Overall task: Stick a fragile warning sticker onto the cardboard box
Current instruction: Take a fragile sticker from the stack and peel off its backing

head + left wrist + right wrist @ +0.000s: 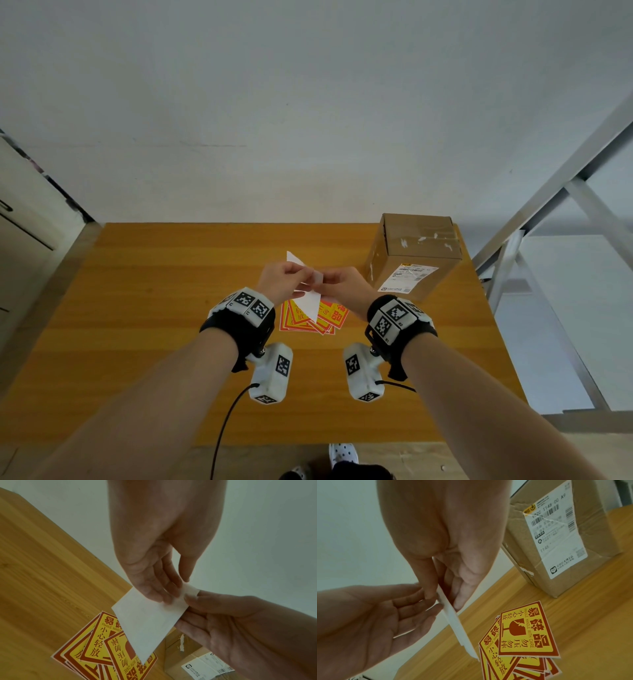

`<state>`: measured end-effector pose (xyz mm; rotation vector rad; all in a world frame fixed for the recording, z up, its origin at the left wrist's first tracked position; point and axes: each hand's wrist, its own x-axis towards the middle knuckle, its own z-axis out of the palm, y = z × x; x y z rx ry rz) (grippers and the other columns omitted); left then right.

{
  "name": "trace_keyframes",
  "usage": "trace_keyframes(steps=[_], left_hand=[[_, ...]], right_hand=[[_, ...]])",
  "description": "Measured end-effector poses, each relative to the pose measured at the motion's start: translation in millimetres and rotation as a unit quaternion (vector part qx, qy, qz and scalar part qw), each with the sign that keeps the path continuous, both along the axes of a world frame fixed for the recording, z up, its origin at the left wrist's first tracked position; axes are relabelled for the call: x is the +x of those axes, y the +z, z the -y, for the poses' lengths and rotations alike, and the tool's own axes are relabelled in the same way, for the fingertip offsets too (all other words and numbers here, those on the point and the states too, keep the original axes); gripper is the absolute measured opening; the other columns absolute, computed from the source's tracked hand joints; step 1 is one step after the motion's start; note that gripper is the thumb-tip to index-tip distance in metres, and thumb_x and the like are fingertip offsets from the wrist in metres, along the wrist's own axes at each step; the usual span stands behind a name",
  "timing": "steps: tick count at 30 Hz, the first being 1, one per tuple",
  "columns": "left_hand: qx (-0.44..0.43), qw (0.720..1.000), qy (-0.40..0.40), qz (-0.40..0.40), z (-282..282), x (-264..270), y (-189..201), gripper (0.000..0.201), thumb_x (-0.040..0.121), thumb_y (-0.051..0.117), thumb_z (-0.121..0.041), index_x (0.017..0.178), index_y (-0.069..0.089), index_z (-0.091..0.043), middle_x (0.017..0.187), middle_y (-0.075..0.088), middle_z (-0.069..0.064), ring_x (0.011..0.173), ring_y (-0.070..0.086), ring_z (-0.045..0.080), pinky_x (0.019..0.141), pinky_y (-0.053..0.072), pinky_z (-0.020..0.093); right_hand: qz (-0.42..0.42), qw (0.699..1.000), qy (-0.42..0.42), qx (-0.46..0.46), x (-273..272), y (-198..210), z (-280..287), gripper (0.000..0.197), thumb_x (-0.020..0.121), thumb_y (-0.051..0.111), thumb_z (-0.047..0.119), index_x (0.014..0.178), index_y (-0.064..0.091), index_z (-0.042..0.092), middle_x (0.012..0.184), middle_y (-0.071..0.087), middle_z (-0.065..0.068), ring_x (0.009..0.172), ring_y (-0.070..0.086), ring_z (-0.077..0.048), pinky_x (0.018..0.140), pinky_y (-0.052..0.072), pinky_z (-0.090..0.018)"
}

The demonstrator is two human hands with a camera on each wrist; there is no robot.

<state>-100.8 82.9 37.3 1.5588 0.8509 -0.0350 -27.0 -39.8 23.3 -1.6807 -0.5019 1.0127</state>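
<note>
I hold one fragile sticker (310,300) above the table, its white backing turned up. My left hand (297,274) pinches its top edge between thumb and fingers (164,596). From the right, my right hand (326,281) pinches the sticker's corner (190,591), which curls up a little. In the right wrist view the sticker (455,623) shows edge-on between both hands. The cardboard box (412,253) stands at the table's back right, a white shipping label (556,534) on its near side. Its printed face is hidden.
A fanned pile of red-and-yellow fragile stickers (320,317) lies on the wooden table (154,308) right below my hands. A wall runs behind the table. A grey metal frame (561,212) stands to the right. Cables hang from both wrist cameras.
</note>
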Motion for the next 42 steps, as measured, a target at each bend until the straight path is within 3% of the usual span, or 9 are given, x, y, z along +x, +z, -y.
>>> trace_keyframes(steps=[5, 10, 14, 17, 22, 24, 30, 37, 42], left_hand=[[0.007, 1.0, 0.01, -0.008, 1, 1, -2, 0.025, 0.082, 0.069, -0.024, 0.093, 0.061, -0.003, 0.096, 0.068, 0.016, 0.087, 0.066, 0.023, 0.078, 0.054, 0.029], [0.015, 1.0, 0.002, -0.01, 1, 1, -3, 0.017, 0.083, 0.068, -0.02, 0.086, 0.058, -0.006, 0.096, 0.066, 0.015, 0.086, 0.064, 0.022, 0.076, 0.054, 0.026], [0.006, 1.0, 0.008, -0.013, 2, 4, -5, 0.033, 0.085, 0.065, -0.022, 0.104, 0.063, 0.006, 0.099, 0.068, 0.017, 0.087, 0.064, 0.022, 0.077, 0.054, 0.029], [-0.008, 1.0, 0.015, -0.012, 2, 5, -6, 0.032, 0.086, 0.063, -0.022, 0.103, 0.065, 0.006, 0.095, 0.068, 0.016, 0.087, 0.064, 0.024, 0.086, 0.054, 0.036], [-0.024, 1.0, 0.006, 0.0, 2, 5, -7, 0.029, 0.088, 0.06, -0.02, 0.107, 0.064, 0.003, 0.096, 0.067, 0.013, 0.086, 0.064, 0.021, 0.085, 0.053, 0.034], [-0.022, 1.0, -0.005, 0.009, 3, 4, -7, 0.024, 0.088, 0.06, -0.02, 0.103, 0.064, -0.002, 0.095, 0.067, 0.011, 0.085, 0.064, 0.019, 0.08, 0.053, 0.03], [-0.019, 0.999, -0.018, 0.027, 2, 0, -6, 0.019, 0.086, 0.063, -0.022, 0.097, 0.062, -0.006, 0.098, 0.067, 0.015, 0.091, 0.064, 0.023, 0.084, 0.053, 0.035], [-0.014, 0.999, -0.027, 0.04, 1, -4, -6, 0.006, 0.087, 0.062, -0.018, 0.084, 0.061, -0.013, 0.098, 0.066, 0.016, 0.092, 0.063, 0.026, 0.083, 0.053, 0.034], [0.007, 0.998, -0.036, 0.045, 1, -5, -7, 0.007, 0.089, 0.06, -0.015, 0.094, 0.06, -0.01, 0.097, 0.065, 0.014, 0.089, 0.063, 0.023, 0.081, 0.053, 0.03]], right_hand=[[0.041, 0.998, 0.036, -0.016, 0, 1, -1, 0.047, 0.082, 0.047, -0.016, 0.122, 0.06, 0.005, 0.086, 0.066, -0.002, 0.06, 0.055, 0.005, 0.058, 0.045, -0.011], [0.051, 0.998, 0.04, -0.008, -2, -3, -2, 0.052, 0.081, 0.042, -0.017, 0.125, 0.059, 0.005, 0.075, 0.062, -0.002, 0.057, 0.043, -0.008, 0.057, 0.038, -0.021], [0.051, 0.997, 0.05, 0.001, -2, -4, -1, 0.046, 0.085, 0.04, -0.014, 0.124, 0.057, 0.002, 0.102, 0.068, -0.019, 0.052, 0.05, 0.005, 0.055, 0.038, -0.011], [0.048, 0.997, 0.058, 0.004, 0, -8, -2, 0.046, 0.086, 0.037, -0.015, 0.124, 0.057, 0.002, 0.116, 0.065, -0.022, 0.049, 0.051, 0.013, 0.053, 0.039, -0.007], [0.036, 0.998, 0.053, 0.017, 3, -10, 1, 0.045, 0.089, 0.039, -0.011, 0.128, 0.055, 0.007, 0.116, 0.064, -0.026, 0.057, 0.05, 0.003, 0.058, 0.04, -0.013], [0.026, 0.998, 0.05, 0.019, 3, -8, 2, 0.044, 0.089, 0.042, -0.011, 0.128, 0.055, 0.006, 0.111, 0.067, -0.019, 0.059, 0.055, 0.008, 0.059, 0.042, -0.01], [-0.005, 0.999, 0.042, 0.029, 1, -4, 2, 0.048, 0.084, 0.046, -0.016, 0.127, 0.055, 0.002, 0.123, 0.062, -0.021, 0.105, 0.058, -0.017, 0.086, 0.048, -0.023], [-0.036, 0.997, 0.047, 0.052, -2, 1, 5, 0.045, 0.085, 0.053, -0.011, 0.128, 0.053, 0.004, 0.124, 0.063, -0.017, 0.096, 0.062, -0.005, 0.075, 0.053, -0.012], [-0.108, 0.991, -0.002, 0.082, -3, -3, 4, 0.041, 0.087, 0.056, -0.001, 0.127, 0.05, 0.002, 0.119, 0.063, -0.019, 0.097, 0.063, -0.016, 0.086, 0.052, -0.024]])
